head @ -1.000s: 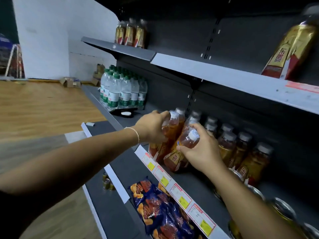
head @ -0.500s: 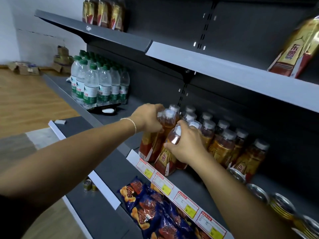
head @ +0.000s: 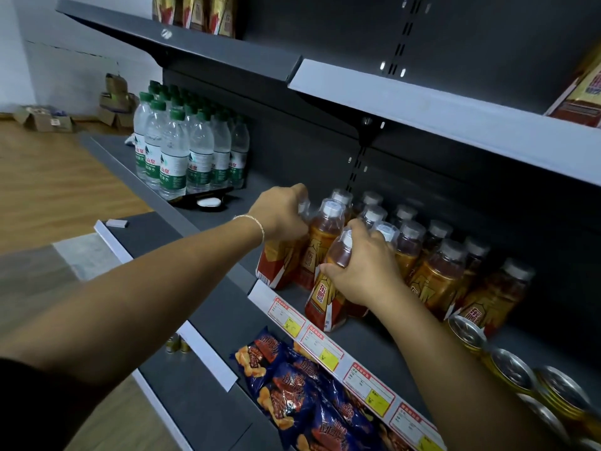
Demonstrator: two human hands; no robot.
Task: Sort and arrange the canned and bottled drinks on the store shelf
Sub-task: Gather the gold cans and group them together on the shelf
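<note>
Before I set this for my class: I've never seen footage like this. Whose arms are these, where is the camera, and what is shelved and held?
No machine here: a person wears a camera on the head, looking forward and down, so you see their own two arms. It is the only view. The left hand grips the top of the leftmost amber bottle; the right hand grips the neck of the front amber bottle near the edge of the shelf. More amber bottles stand behind. Further left on that shelf are green-capped water bottles; at the right, gold cans. Blue snack bags lie on the lower shelf.
</note>
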